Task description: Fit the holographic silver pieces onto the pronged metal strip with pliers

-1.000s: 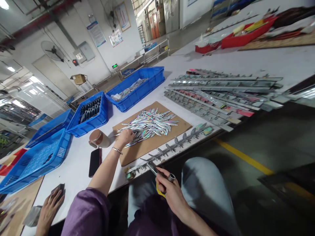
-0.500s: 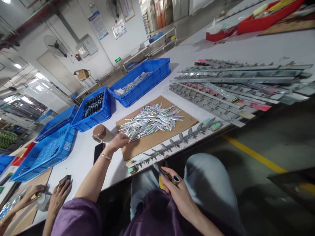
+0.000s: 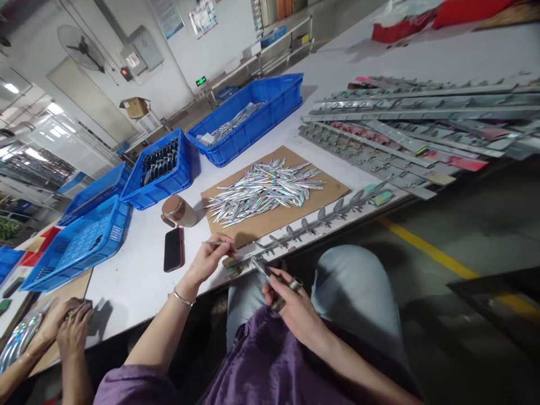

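Note:
My left hand (image 3: 215,256) pinches a slim silvery lure-shaped piece (image 3: 214,242), its pointed end sticking out to the left. A pile of similar iridescent silver pieces (image 3: 270,191) lies on a brown cardboard sheet (image 3: 333,191) just beyond. My right hand (image 3: 287,295) is wrapped round a metal hand tool (image 3: 262,269), whose exact kind I cannot make out. The tool's tip is at the left part of a metal rack strip (image 3: 291,238) with small clips and several upright leaf-like pieces. This strip runs along the table's front edge, with greenish blocks (image 3: 232,268) under its ends.
A phone (image 3: 174,250) and a brown mug (image 3: 179,211) stand left of the cardboard. Blue crates (image 3: 253,138) line the far side. Many metal strips (image 3: 405,124) lie stacked at right. A co-worker's hands (image 3: 71,326) are at lower left.
My left hand has come back from the pile towards the strip with a silvery piece in it. My right hand has raised the tool's tip to the strip. The view has shifted slightly.

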Demonstrator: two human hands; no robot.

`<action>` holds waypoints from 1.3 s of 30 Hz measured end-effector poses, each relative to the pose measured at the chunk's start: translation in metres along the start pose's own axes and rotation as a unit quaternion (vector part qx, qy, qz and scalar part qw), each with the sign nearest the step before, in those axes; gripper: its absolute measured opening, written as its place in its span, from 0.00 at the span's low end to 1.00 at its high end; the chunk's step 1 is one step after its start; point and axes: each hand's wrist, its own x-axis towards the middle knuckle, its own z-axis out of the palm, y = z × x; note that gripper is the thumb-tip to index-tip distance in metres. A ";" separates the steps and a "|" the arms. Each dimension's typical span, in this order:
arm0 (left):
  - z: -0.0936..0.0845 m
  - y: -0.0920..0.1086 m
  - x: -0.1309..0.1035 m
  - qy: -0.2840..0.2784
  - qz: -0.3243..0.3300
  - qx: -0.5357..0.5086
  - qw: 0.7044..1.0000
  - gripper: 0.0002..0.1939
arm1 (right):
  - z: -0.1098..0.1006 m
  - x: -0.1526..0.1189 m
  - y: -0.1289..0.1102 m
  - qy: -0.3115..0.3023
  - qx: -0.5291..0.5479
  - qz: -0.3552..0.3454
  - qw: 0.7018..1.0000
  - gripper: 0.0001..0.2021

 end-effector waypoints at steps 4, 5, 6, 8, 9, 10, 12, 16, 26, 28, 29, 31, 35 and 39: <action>0.008 -0.010 0.002 0.014 0.024 0.050 0.998 0.18 | 0.001 0.004 0.012 -0.007 -0.398 -0.223 0.890 0.18; 0.009 -0.014 0.003 0.015 0.032 0.055 0.998 0.17 | 0.001 0.005 0.014 -0.005 -0.501 -0.265 0.824 0.18; 0.010 -0.017 0.005 0.011 0.043 0.064 0.997 0.17 | 0.001 0.006 0.016 -0.003 -0.593 -0.296 0.749 0.19; 0.011 -0.023 0.008 -0.006 0.069 0.093 0.993 0.17 | 0.001 0.008 0.019 0.002 -0.722 -0.324 0.611 0.23; 0.012 -0.026 0.010 -0.014 0.081 0.112 0.990 0.17 | 0.000 0.009 0.019 0.005 -0.758 -0.329 0.563 0.23; 0.012 -0.027 0.011 -0.021 0.091 0.131 0.987 0.17 | -0.001 0.009 0.020 0.006 -0.776 -0.335 0.535 0.23; 0.013 -0.028 0.013 -0.033 0.100 0.163 0.981 0.18 | -0.005 0.010 0.020 -0.003 -0.766 -0.350 0.539 0.21; 0.013 -0.027 0.014 -0.045 0.103 0.179 0.977 0.18 | -0.014 0.006 0.021 0.003 -0.655 -0.365 0.662 0.20; 0.015 -0.012 0.015 -0.091 0.112 0.224 0.964 0.16 | -0.013 0.003 0.015 -0.004 -0.555 -0.280 0.783 0.20; 0.016 -0.007 0.017 -0.110 0.129 0.260 0.951 0.16 | -0.010 0.002 0.014 0.004 -0.517 -0.250 0.819 0.20; 0.017 -0.006 0.018 -0.116 0.134 0.276 0.945 0.16 | -0.008 0.001 0.014 0.012 -0.488 -0.233 0.841 0.20; 0.019 -0.005 0.019 -0.119 0.137 0.302 0.936 0.15 | -0.004 0.000 0.014 0.025 -0.387 -0.183 0.904 0.20; 0.022 -0.007 0.019 -0.114 0.152 0.323 0.927 0.15 | 0.001 0.004 0.013 -0.023 -0.124 -0.034 0.991 0.22; 0.022 -0.008 0.018 -0.108 0.163 0.318 0.928 0.16 | -0.005 0.007 0.005 -0.047 -0.151 -0.053 0.986 0.27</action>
